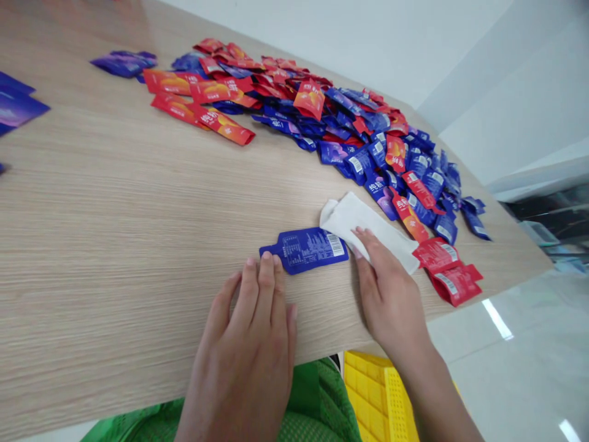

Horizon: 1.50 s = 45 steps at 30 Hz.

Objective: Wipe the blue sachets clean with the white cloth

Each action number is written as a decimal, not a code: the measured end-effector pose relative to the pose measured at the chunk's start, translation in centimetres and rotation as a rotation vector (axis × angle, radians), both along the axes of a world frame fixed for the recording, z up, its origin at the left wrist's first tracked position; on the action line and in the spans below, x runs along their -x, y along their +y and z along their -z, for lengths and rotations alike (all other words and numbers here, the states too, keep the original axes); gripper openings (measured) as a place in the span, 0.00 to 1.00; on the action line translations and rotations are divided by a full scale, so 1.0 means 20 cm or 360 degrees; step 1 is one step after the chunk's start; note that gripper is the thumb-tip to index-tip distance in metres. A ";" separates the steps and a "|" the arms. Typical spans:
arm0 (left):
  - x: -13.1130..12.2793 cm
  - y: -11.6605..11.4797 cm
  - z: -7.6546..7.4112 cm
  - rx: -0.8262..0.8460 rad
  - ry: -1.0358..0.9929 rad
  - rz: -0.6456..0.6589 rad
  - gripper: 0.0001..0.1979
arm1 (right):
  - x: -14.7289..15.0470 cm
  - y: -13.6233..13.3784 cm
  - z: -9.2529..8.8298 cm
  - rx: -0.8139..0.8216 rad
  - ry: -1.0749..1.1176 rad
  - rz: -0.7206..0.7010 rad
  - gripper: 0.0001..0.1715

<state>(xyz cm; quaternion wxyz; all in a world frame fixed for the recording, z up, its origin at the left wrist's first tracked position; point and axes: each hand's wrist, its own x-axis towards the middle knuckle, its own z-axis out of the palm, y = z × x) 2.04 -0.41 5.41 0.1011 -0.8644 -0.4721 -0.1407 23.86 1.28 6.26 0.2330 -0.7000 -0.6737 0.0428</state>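
A single blue pouch (pixel 306 248) with a narrow spout end lies flat on the wooden table, its printed back and barcode facing up. My left hand (pixel 251 325) is stretched out flat, its fingertips touching the spout end. At the pouch's other end, my right hand (pixel 386 282) grips a folded white cloth (pixel 363 221) between thumb and fingers. The cloth's left corner meets the pouch's upper right edge. Two red pouches (pixel 448 270) lie just right of the cloth, their barcodes up.
A long heap of red and blue pouches (pixel 308 98) spreads along the table's (pixel 115 215) far side and curves toward the right. More blue pouches (pixel 18 101) sit at the far left. A yellow plastic crate (pixel 368 393) stands below the front edge. Behind the table rises a white wall (pixel 350 37).
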 end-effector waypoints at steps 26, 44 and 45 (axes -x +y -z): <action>-0.02 0.00 -0.04 0.0084 -0.0001 -0.0037 0.21 | 0.24 -0.01 -0.05 0.0113 0.0119 -0.0725 0.32; 0.01 0.00 0.00 0.0046 0.0016 -0.0001 0.27 | 0.12 0.02 -0.02 0.0081 -0.0009 -0.0409 0.28; 0.01 0.00 0.00 0.0000 0.0014 0.0009 0.28 | 0.06 0.01 -0.02 0.0062 -0.0025 -0.0271 0.27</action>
